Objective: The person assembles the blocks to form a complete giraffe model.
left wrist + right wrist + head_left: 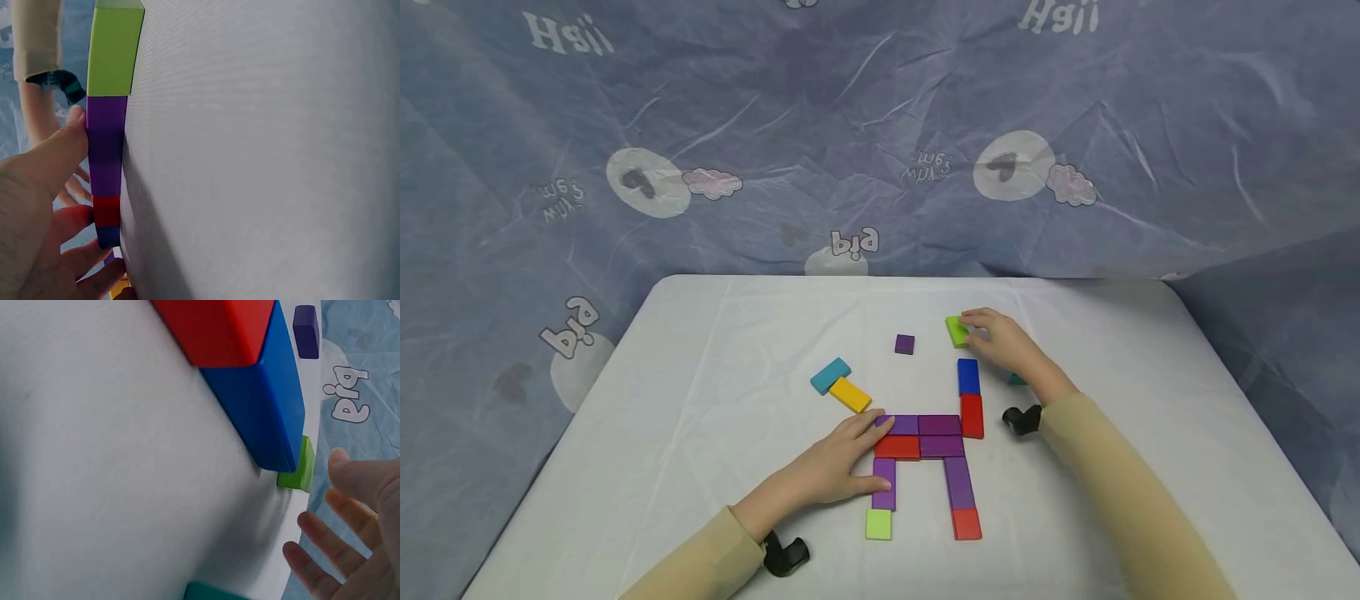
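Bright green block (pixel 955 332) lies toward the table's (pixel 737 333) far edge, slightly right of its middle. Beside it the right hand (pixel 1003 342) is half open, fingers parted; whether they touch the block I cannot tell. Nearer the table's front edge, the left hand (pixel 838 467) rests spread, gripping nothing, on an arrangement of purple and red blocks (pixel 940 447). A blue block (pixel 968 377) extends from its upper right red block (pixel 972 417) toward the far edge.
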`<control>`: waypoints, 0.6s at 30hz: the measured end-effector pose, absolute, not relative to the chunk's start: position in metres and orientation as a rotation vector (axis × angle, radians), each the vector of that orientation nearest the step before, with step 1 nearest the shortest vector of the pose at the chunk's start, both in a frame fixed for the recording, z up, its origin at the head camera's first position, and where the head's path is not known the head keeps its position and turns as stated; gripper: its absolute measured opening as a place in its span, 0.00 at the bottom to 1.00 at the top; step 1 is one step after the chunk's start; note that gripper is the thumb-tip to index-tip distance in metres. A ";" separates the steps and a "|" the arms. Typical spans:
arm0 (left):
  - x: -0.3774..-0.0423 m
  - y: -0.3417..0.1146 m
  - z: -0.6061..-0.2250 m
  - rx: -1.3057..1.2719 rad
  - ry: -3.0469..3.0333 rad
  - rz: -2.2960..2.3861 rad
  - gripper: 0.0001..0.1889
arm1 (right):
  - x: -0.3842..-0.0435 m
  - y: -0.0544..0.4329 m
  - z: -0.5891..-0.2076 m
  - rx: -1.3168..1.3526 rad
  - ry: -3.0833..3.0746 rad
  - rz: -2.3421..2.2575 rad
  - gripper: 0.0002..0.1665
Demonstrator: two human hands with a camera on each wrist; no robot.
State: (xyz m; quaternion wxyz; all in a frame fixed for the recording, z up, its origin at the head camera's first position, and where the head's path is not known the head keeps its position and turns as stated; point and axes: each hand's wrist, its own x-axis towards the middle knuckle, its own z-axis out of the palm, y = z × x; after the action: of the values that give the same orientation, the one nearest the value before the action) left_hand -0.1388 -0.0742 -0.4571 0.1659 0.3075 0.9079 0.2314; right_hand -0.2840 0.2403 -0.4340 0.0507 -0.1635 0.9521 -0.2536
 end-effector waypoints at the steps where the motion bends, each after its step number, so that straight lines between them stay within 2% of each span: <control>1: -0.139 -0.074 -0.457 0.878 2.584 0.664 0.43 | -0.286 0.239 -0.435 -0.497 2.892 -0.749 0.27; 18: -0.138 -0.074 -0.457 0.872 2.586 0.658 0.44 | -0.290 0.237 -0.440 -0.467 2.848 -0.630 0.30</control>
State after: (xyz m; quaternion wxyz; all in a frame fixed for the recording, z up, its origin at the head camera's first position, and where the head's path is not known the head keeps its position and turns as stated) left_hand -0.1381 -0.0739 -0.4566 0.1662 0.3063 0.9084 0.2310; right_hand -0.2902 0.2374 -0.4397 0.0934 -0.1575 0.9599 -0.2122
